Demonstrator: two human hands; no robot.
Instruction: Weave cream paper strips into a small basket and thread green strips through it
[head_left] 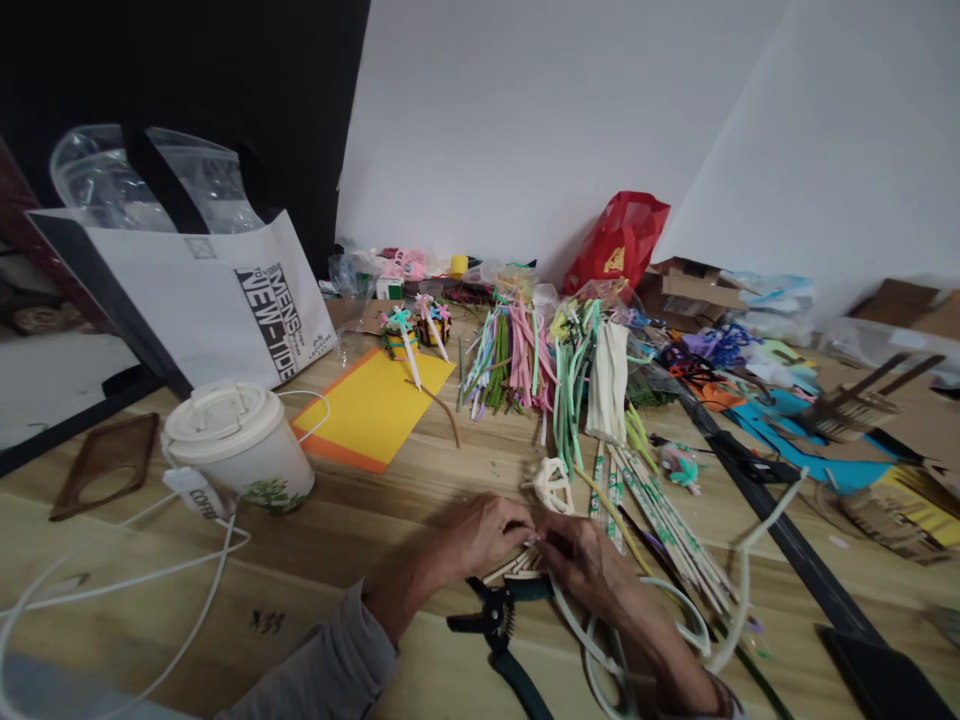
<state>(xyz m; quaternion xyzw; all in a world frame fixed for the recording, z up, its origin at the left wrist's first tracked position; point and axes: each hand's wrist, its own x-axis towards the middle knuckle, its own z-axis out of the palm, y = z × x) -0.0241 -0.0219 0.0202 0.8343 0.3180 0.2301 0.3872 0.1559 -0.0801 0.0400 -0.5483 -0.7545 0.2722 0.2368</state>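
My left hand (pixel 487 535) and my right hand (pixel 589 560) meet low over the table, fingertips pinched together. Whatever is between the fingers is small, pale and mostly hidden. Just below them are several short pale sticks (pixel 517 565). Pruning shears (pixel 495 615) with dark green handles lie under and in front of my left wrist. A small cream-coloured open frame (pixel 553 486) sits right behind my fingers. Pale coiled tubing or cord (pixel 686 610) loops around my right forearm.
Long paper-wrapped sticks (pixel 667 525) lie right of my hands, with bundles of coloured pipe cleaners (pixel 517 355) behind. Yellow paper (pixel 375 400), a lidded white cup (pixel 240 445) and a white bag (pixel 202 300) stand left. A red bag (pixel 619 240) stands behind.
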